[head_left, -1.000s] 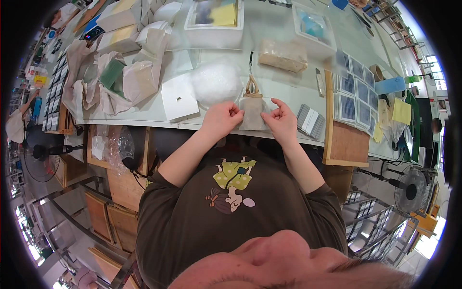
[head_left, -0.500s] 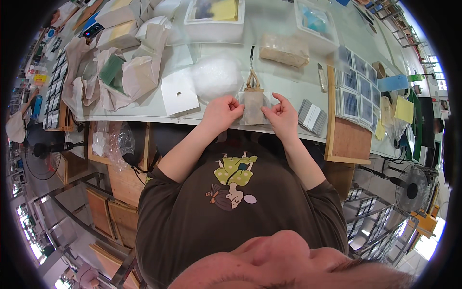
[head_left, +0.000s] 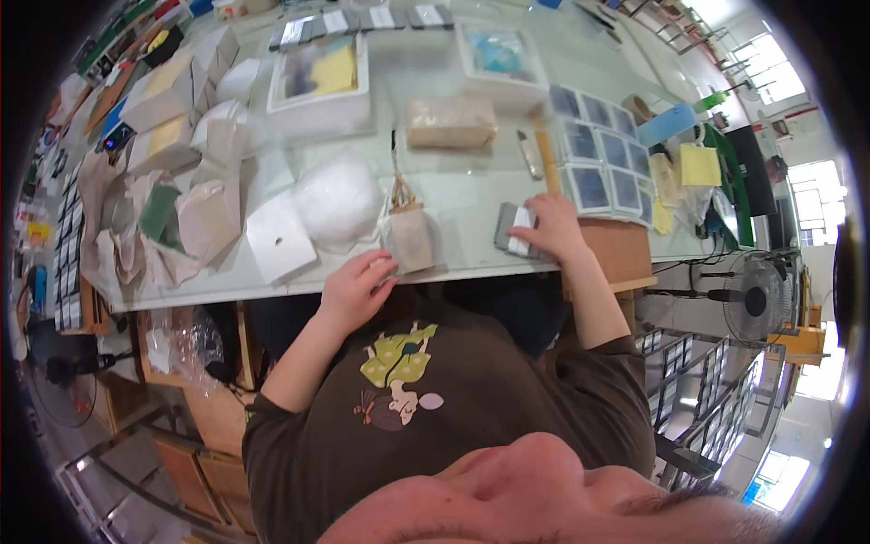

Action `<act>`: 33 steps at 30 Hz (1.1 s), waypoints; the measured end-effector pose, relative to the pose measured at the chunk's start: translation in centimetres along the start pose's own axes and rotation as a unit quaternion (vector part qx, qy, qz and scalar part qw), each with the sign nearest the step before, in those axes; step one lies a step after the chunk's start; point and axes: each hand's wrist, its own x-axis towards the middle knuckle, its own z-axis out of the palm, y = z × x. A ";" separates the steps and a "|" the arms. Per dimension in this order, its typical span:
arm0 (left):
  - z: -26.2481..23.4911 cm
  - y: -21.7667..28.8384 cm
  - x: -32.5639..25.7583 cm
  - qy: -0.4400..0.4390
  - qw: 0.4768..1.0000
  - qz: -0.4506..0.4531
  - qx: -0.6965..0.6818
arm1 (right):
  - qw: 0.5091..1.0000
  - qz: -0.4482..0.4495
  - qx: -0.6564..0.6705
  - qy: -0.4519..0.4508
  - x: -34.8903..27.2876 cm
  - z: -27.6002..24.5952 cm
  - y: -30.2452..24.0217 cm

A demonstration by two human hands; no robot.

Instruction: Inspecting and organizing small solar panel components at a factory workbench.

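A small beige-grey block [head_left: 411,241] stands at the table's front edge, with a brown cord-like loop at its far end and a thin dark rod beyond. My left hand [head_left: 355,288] is at the block's near left corner, fingers bent with thumb and fingertips together. Whether a thin clear piece lies between them is too small to tell. My right hand [head_left: 556,228] has its thumb and fingers closed around the right end of a small stack of grey strips [head_left: 506,225] with a white band, lying flat on the table. Part of the stack is hidden under the fingers.
Left of the block lie a white foam bundle [head_left: 340,201] and a white card with a hole [head_left: 279,241]. Farther back are a wrapped tan block [head_left: 450,122], a cutter knife [head_left: 530,156] and two foam boxes. Dark blue panels [head_left: 589,188] lie on the right beside a wooden board.
My right hand has left the beige block, moved right and taken hold of the grey strips. My left hand has drawn back toward the table edge. The view has shifted to the right.
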 end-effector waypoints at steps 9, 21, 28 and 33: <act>0.8 -0.4 -0.6 0.002 0.999 0.030 0.018 | 0.999 0.028 0.016 -0.020 -0.9 0.5 0.0; 0.8 -0.3 -1.0 0.005 1.000 0.005 0.005 | 0.984 0.071 0.161 -0.013 0.0 1.5 1.3; 0.8 -0.4 -1.2 0.008 1.000 0.006 -0.007 | 0.992 0.029 0.121 0.001 -0.8 2.0 1.0; 0.8 -0.7 -1.2 0.007 1.000 0.008 -0.007 | 0.980 0.088 0.179 0.020 -0.9 2.3 0.6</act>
